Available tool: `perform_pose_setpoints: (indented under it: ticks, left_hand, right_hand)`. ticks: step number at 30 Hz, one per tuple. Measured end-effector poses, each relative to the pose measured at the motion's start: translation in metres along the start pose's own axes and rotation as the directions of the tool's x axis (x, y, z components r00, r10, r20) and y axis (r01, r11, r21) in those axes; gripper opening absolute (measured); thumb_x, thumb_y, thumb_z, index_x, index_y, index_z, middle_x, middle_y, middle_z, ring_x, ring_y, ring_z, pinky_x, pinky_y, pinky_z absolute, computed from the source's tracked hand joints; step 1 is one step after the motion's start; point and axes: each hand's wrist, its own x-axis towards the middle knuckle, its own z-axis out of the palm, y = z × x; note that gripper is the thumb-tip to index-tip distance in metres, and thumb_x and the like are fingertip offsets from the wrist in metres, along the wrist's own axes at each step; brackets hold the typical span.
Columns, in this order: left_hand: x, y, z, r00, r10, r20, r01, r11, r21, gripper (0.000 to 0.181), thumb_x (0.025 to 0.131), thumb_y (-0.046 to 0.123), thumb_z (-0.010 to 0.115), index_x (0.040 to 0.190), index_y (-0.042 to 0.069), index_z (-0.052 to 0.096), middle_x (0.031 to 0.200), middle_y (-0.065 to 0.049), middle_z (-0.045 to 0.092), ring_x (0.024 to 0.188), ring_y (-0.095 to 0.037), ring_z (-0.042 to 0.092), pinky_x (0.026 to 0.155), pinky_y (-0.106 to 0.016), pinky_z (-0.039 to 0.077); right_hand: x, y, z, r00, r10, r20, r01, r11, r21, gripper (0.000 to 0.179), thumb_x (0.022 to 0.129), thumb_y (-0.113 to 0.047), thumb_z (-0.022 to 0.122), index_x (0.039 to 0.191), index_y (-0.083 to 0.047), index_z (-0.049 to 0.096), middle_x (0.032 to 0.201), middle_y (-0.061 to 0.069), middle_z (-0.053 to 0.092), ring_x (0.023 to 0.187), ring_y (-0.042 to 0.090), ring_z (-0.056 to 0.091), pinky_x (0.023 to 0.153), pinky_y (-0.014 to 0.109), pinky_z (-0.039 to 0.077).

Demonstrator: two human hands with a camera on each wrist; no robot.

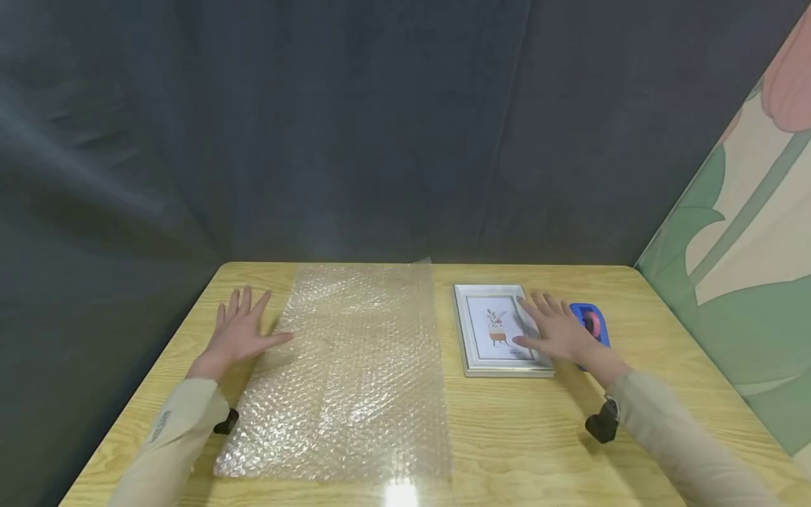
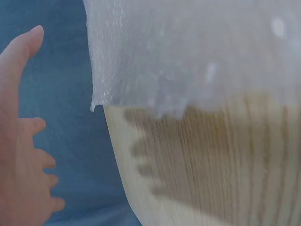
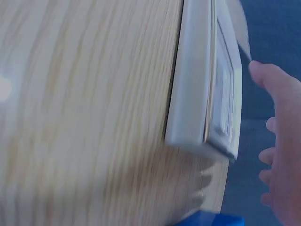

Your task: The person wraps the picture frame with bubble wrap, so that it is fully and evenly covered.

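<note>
Head view showed the picture frame [image 1: 494,328], long axis pointing forward, partly under the right hand [image 1: 552,329], well apart from the left hand [image 1: 239,338]. Both were spread wide, empty.

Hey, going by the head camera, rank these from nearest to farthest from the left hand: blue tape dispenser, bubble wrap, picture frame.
From the left hand:
1. Bubble wrap: just to its right, the thumb overlapping its edge in view.
2. Picture frame: right of the wrap.
3. Blue tape dispenser: farthest right, partly hidden by the right hand and wrist.
</note>
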Motion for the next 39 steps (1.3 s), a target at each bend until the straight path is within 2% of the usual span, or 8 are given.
perform_pose_setpoints:
  ticks: [6, 12, 15, 19, 23, 27, 32, 39]
  left_hand:
    - [-0.01, -0.006, -0.001, 0.999, -0.031, 0.031, 0.033, 0.996, -0.08, 0.098, 0.08, 0.063, 0.05, 0.145, 0.002, 0.011, 0.144, -0.035, 0.008, 0.125, -0.058, 0.01, 0.097, -0.069, 0.013]
    - [-0.018, -0.012, 0.001, 0.995, -0.067, 0.068, 0.078, 0.984, -0.163, 0.095, 0.081, 0.059, 0.052, 0.144, -0.001, 0.012, 0.142, -0.034, 0.016, 0.123, -0.058, 0.017, 0.093, -0.07, 0.021]
    - [-0.021, -0.014, 0.003, 0.995, -0.063, 0.077, 0.078, 0.976, -0.203, 0.092, 0.083, 0.056, 0.053, 0.143, -0.003, 0.015, 0.14, -0.034, 0.022, 0.123, -0.055, 0.021, 0.094, -0.068, 0.023]
    - [-0.025, -0.016, 0.006, 0.995, -0.058, 0.079, 0.076, 0.966, -0.249, 0.09, 0.085, 0.051, 0.054, 0.142, -0.005, 0.015, 0.14, -0.034, 0.023, 0.123, -0.053, 0.023, 0.095, -0.066, 0.025]
    - [-0.028, -0.017, 0.01, 0.994, -0.061, 0.095, 0.087, 0.952, -0.294, 0.091, 0.086, 0.05, 0.054, 0.143, -0.004, 0.008, 0.142, -0.033, 0.017, 0.126, -0.052, 0.021, 0.097, -0.065, 0.024]
    - [-0.03, -0.014, 0.013, 0.991, -0.053, 0.12, 0.091, 0.937, -0.338, 0.09, 0.087, 0.048, 0.053, 0.143, -0.004, 0.007, 0.143, -0.032, 0.017, 0.126, -0.051, 0.023, 0.096, -0.065, 0.025]
    - [-0.031, -0.012, 0.019, 0.992, -0.025, 0.128, 0.069, 0.932, -0.357, 0.085, 0.088, 0.045, 0.053, 0.142, -0.007, 0.013, 0.138, -0.034, 0.027, 0.12, -0.05, 0.034, 0.092, -0.061, 0.034]
    - [-0.03, -0.008, 0.022, 0.991, -0.004, 0.132, 0.055, 0.921, -0.386, 0.072, 0.089, 0.033, 0.056, 0.136, -0.012, 0.026, 0.124, -0.031, 0.046, 0.109, -0.046, 0.048, 0.085, -0.052, 0.045]
  right_hand:
    - [0.007, -0.02, 0.009, 0.996, -0.079, -0.039, 0.083, 0.99, 0.118, 0.074, 0.085, -0.034, 0.06, 0.141, 0.001, 0.026, 0.142, 0.03, 0.023, 0.128, 0.049, 0.021, 0.102, 0.063, 0.018]
    - [0.017, -0.048, 0.015, 0.99, -0.134, -0.042, 0.14, 0.951, 0.276, 0.073, 0.085, -0.03, 0.061, 0.14, 0.002, 0.026, 0.141, 0.029, 0.027, 0.128, 0.046, 0.025, 0.101, 0.057, 0.026]
    - [0.022, -0.063, 0.017, 0.992, -0.12, -0.043, 0.128, 0.931, 0.342, 0.071, 0.086, -0.028, 0.061, 0.14, 0.004, 0.026, 0.14, 0.028, 0.03, 0.125, 0.043, 0.033, 0.1, 0.054, 0.032]
    - [0.03, -0.084, 0.02, 0.996, -0.067, -0.066, 0.088, 0.91, 0.406, 0.067, 0.087, -0.023, 0.059, 0.14, 0.004, 0.026, 0.139, 0.025, 0.035, 0.122, 0.04, 0.04, 0.1, 0.052, 0.033]
    - [0.035, -0.099, 0.028, 0.991, -0.083, -0.109, 0.128, 0.842, 0.524, 0.067, 0.087, -0.02, 0.059, 0.138, 0.007, 0.026, 0.137, 0.027, 0.036, 0.117, 0.043, 0.043, 0.095, 0.053, 0.037]
    - [0.036, -0.112, 0.034, 0.984, -0.11, -0.143, 0.174, 0.786, 0.594, 0.067, 0.086, -0.021, 0.06, 0.138, 0.008, 0.027, 0.134, 0.03, 0.036, 0.112, 0.045, 0.044, 0.089, 0.053, 0.042]
    - [0.043, -0.123, 0.039, 0.994, -0.049, -0.1, 0.103, 0.742, 0.662, 0.068, 0.084, -0.01, 0.062, 0.139, 0.007, 0.025, 0.136, 0.029, 0.034, 0.115, 0.044, 0.044, 0.092, 0.052, 0.041]
    - [0.056, -0.136, 0.046, 0.996, 0.003, -0.084, 0.054, 0.742, 0.668, 0.071, 0.082, -0.002, 0.062, 0.137, 0.013, 0.021, 0.138, 0.032, 0.027, 0.112, 0.043, 0.047, 0.089, 0.044, 0.047]
